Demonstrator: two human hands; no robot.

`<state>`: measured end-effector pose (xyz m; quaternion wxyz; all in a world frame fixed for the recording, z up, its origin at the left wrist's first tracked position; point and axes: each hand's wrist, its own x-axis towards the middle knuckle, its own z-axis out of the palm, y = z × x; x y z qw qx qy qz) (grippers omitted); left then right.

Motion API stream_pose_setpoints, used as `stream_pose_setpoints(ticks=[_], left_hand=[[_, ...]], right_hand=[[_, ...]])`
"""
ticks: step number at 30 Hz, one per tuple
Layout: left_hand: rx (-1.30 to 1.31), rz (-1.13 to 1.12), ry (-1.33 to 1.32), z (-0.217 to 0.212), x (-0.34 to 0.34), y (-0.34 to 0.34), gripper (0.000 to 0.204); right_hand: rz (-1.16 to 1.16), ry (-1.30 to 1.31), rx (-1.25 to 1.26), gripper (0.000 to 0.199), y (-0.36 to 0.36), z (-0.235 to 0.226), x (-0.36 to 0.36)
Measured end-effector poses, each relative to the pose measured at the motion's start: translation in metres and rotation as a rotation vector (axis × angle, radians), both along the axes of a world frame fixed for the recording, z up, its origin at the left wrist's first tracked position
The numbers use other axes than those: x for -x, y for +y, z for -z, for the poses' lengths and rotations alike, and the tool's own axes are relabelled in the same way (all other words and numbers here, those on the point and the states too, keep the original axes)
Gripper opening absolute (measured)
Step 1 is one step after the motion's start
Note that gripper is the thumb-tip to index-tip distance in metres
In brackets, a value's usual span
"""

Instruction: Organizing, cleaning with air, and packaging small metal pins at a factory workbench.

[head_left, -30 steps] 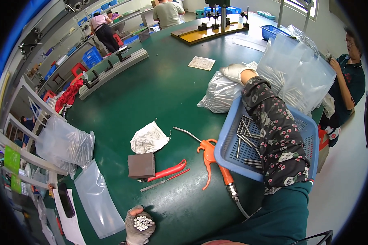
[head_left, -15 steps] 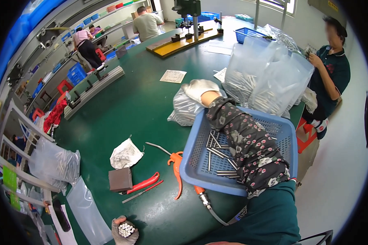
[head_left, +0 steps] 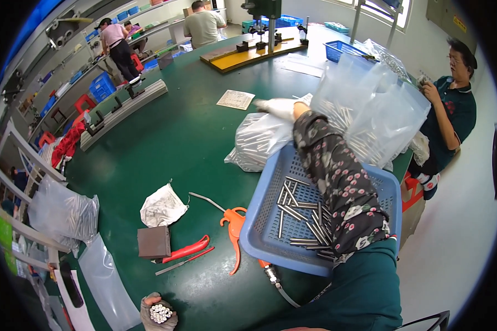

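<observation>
Down at the lower left, my left hand (head_left: 147, 319) in a grey glove is closed around a bundle of metal rods (head_left: 160, 313), their ends facing up. My right arm, in a dark floral sleeve, reaches across a blue perforated basket (head_left: 252, 231). My right hand (head_left: 280, 108), in a white glove, is beyond the basket, just above a clear plastic bag (head_left: 255, 140) full of metal rods. Motion smears its fingers, so their hold is unclear. Loose metal rods (head_left: 313, 223) lie in the basket, part hidden by my sleeve.
An orange air gun (head_left: 234, 231) with a hose lies left of the basket. Near it are a white cloth (head_left: 163, 207), a brown block (head_left: 153, 242), a red-handled tool (head_left: 188, 251) and a file (head_left: 176, 267). Tall rod-filled bags (head_left: 370, 121) stand behind; a co-worker (head_left: 453, 105) sits right.
My right hand has lifted off the plastic bag and moved slightly up and away, now blurred. More loose rods show in the basket. My left hand still grips its bundle.
</observation>
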<state>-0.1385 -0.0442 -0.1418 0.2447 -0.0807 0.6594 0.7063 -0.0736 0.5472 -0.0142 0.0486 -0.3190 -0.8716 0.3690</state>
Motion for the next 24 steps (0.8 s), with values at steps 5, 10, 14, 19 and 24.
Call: stream_pose_setpoints(ticks=[5,10,14,19,24], left_hand=[[-0.375,0.08,-0.329,-0.032,-0.016,0.006,0.018],[0.083,0.439,0.498,-0.048,-0.026,0.026,0.049],[0.194,0.423,0.477,-0.055,-0.028,0.031,0.045],[0.202,0.471,0.607,-0.055,-0.027,0.021,0.043],[0.244,0.48,0.659,-0.049,-0.028,0.02,0.041]], right_hand=[[0.055,-0.469,-0.535,0.035,0.084,0.046,0.014],[0.258,-0.389,-0.747,0.031,0.294,0.153,-0.054],[0.305,-0.269,-0.755,0.031,0.267,0.176,0.023],[0.185,-0.324,-0.942,0.031,0.244,0.129,0.03],[0.094,-0.38,-1.086,0.03,0.245,0.125,0.023]])
